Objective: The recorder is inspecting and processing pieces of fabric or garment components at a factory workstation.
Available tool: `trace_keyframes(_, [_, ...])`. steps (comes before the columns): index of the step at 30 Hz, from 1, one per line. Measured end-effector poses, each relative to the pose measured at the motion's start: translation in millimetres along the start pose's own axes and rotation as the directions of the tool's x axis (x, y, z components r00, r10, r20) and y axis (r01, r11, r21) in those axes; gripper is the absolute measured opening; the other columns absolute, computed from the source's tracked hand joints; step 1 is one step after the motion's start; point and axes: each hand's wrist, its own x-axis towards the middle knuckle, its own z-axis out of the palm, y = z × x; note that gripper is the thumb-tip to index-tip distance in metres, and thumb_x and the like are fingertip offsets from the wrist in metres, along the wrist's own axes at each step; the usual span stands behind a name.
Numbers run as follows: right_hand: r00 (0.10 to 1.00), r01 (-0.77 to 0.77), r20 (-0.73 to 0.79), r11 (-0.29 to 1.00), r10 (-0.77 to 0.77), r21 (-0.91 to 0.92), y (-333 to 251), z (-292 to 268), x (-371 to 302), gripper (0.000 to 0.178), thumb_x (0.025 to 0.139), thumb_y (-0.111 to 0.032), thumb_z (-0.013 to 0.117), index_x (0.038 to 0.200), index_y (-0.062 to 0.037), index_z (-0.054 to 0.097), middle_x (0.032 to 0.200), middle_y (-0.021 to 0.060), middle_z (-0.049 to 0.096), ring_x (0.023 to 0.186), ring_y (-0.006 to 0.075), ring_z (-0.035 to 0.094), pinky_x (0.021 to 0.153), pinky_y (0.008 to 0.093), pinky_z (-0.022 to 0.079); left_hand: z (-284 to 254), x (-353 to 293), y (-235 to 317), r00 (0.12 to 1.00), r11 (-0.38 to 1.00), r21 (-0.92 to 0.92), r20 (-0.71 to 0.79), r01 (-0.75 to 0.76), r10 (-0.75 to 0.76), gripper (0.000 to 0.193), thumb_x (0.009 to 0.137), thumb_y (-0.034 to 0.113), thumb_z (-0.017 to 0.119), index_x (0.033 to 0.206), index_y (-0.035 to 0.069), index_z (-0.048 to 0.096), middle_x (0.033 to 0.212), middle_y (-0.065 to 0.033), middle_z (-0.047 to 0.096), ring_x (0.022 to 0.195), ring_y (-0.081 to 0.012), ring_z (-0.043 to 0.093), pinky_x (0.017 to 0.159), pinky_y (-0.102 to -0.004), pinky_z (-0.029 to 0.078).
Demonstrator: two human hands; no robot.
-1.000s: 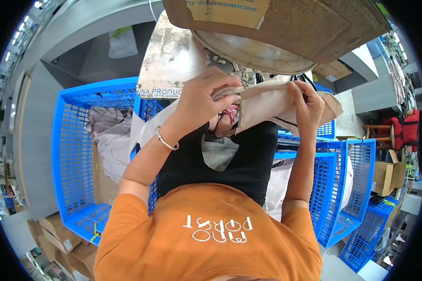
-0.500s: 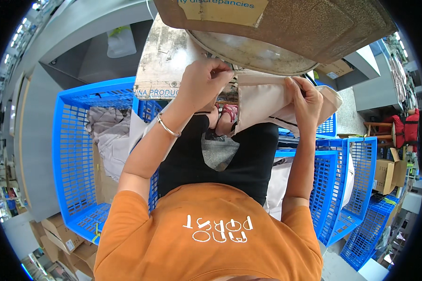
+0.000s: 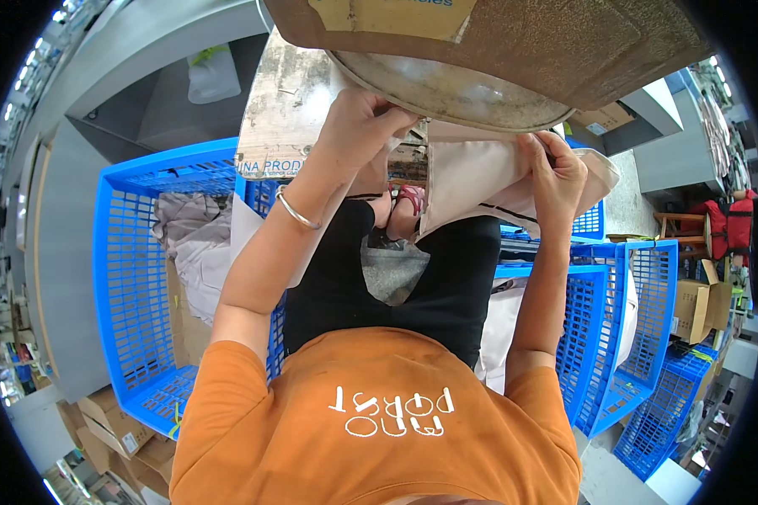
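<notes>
My right hand (image 3: 557,177) pinches the upper edge of a beige cloth piece (image 3: 472,175). The cloth hangs down in front of the work surface, with a dark line along its lower part. Closed in a pinch, my left hand (image 3: 358,126) is at the near edge of the worn work board (image 3: 290,93), just under a round metal rim (image 3: 446,88). What its fingertips hold is hidden. Another pale cloth (image 3: 248,231) hangs behind my left forearm, and I cannot tell whether it joins the piece in my right hand.
A brown machine housing (image 3: 556,50) overhangs the work board close above my hands. To the left, a blue plastic basket (image 3: 130,278) holds crumpled grey-beige cloth (image 3: 198,252). More blue baskets (image 3: 589,337) stand at my right. Cardboard boxes (image 3: 691,311) are farther right.
Both hands have shifted slightly, the left one a little up and left toward the rim, the right one a little right. The cloth has moved along with the right hand.
</notes>
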Motion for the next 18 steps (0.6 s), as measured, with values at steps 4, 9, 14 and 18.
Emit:
trace_keyframes(4, [0.999,-0.006,-0.039,1.0,0.006,-0.001,-2,1,1,0.019,0.091,-0.016,0.075,0.099,0.0013,0.076,0.079,0.0005,0.071,0.071,0.0043,0.058,0.065,0.0201,0.046,3,9,-4,0.998,0.987,-0.145,-0.018,-0.07,0.068,0.015,0.083,0.008,0.07,0.089,-0.006,0.072,0.069,-0.0032,0.065,0.059,-0.0053,0.053,0.053,-0.024,0.041])
trace_keyframes(9, [0.991,-0.03,-0.132,0.987,0.01,-0.157,2,-42,-9,0.022,0.093,-0.02,0.073,0.102,0.0004,0.075,0.083,0.0043,0.072,0.074,0.007,0.061,0.067,0.0222,0.049,-9,14,-6,0.919,0.99,-0.031,-0.377,-0.141,0.119,0.013,0.087,0.009,0.069,0.094,-0.002,0.073,0.074,-0.0048,0.069,0.061,-0.0097,0.059,0.058,-0.0253,0.047])
trace_keyframes(14, [0.954,-0.244,-0.288,0.774,0.083,-0.584,31,-135,-73,0.032,0.094,-0.028,0.071,0.108,-0.0002,0.074,0.092,0.015,0.075,0.076,0.0189,0.068,0.073,0.0302,0.053,0,-45,-5,0.965,0.977,0.177,-0.214,-0.117,0.154,0.012,0.09,0.012,0.069,0.095,0.001,0.072,0.085,-0.0048,0.072,0.073,-0.0118,0.064,0.066,-0.0266,0.05])
trace_keyframes(18, [0.802,-0.529,-0.553,0.697,0.225,-0.485,59,-186,-138,0.043,0.097,-0.031,0.065,0.131,-0.004,0.064,0.125,0.019,0.066,0.092,0.0312,0.07,0.083,0.0359,0.055,36,-93,-14,0.951,0.91,0.307,-0.047,-0.277,0.305,0.008,0.089,0.012,0.069,0.091,0.005,0.071,0.086,-0.006,0.069,0.08,-0.0199,0.065,0.074,-0.0312,0.051])
